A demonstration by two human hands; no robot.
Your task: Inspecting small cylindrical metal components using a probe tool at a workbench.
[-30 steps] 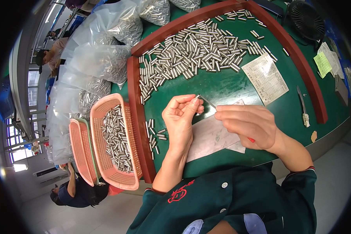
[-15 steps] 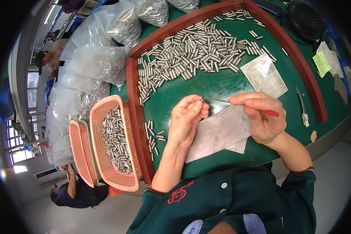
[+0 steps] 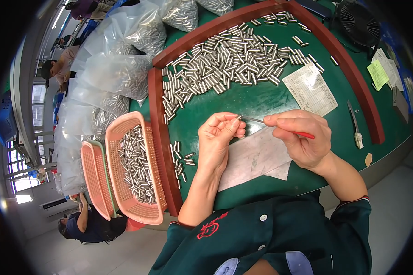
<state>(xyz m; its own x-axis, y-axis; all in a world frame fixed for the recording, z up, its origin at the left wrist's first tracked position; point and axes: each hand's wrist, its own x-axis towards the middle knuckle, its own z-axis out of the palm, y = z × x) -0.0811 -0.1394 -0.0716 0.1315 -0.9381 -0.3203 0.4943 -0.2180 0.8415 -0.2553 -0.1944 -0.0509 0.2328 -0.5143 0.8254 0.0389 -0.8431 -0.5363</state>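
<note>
My left hand (image 3: pixel 215 135) is closed in a pinch on a small metal cylinder (image 3: pixel 239 118), of which only the end shows past the fingertips. My right hand (image 3: pixel 307 140) grips a thin metal tool with a red handle (image 3: pixel 304 134); whether it is a file or a screwdriver I cannot make out. Its shaft points left, with the tip at the cylinder's end. Under both hands lies a stained pale cloth (image 3: pixel 257 158) on the green table top (image 3: pixel 188 130). Beyond them a large heap of shiny metal cylinders (image 3: pixel 229 59) is spread out.
A dark red wooden rail (image 3: pixel 353 82) borders the work area. A pink basket (image 3: pixel 119 178) of cylinders stands left, with bulging clear bags (image 3: pixel 133 75) behind. A printed sheet (image 3: pixel 310 89), a slim metal tool (image 3: pixel 354 123) and a black fan (image 3: pixel 359 23) are on the right.
My right hand has moved a little to the left with the red-handled tool, so less shaft shows between the hands. My left hand has shifted slightly left, still pinching the cylinder.
</note>
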